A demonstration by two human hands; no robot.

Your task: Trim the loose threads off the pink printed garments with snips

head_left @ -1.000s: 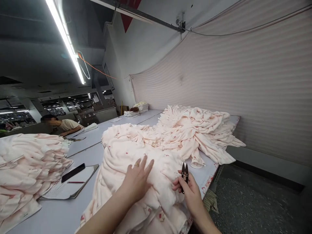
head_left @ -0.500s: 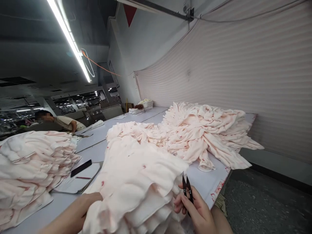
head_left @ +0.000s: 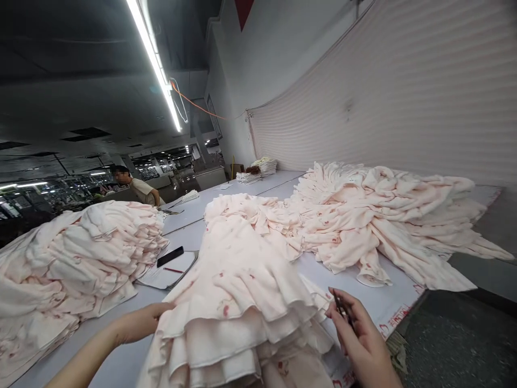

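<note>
A layered stack of pale pink fleece pieces [head_left: 242, 291] with small red prints lies in front of me, its ruffled edges hanging toward me. At its left edge, my left hand [head_left: 143, 322] is closed on the cloth, the fingertips hidden in the folds. My right hand [head_left: 357, 331] is wrapped round a pair of dark thread snips [head_left: 343, 311], right of the stack. Its thumb and fingertips come close to a cloth corner there; whether they touch it I cannot tell.
Another fleece heap [head_left: 92, 258] lies left, a larger one [head_left: 363, 210] back right. Between left heap and stack are a phone [head_left: 170, 256], a notebook [head_left: 155, 277] and a red pen [head_left: 173, 270]. A co-worker [head_left: 139, 186] is far left. The table edge [head_left: 404, 315] runs along the right.
The view has swung left. The stack's near edges have spread and dropped, baring more layers. My right hand has turned, so the snips now point up and left, seen more edge-on.
</note>
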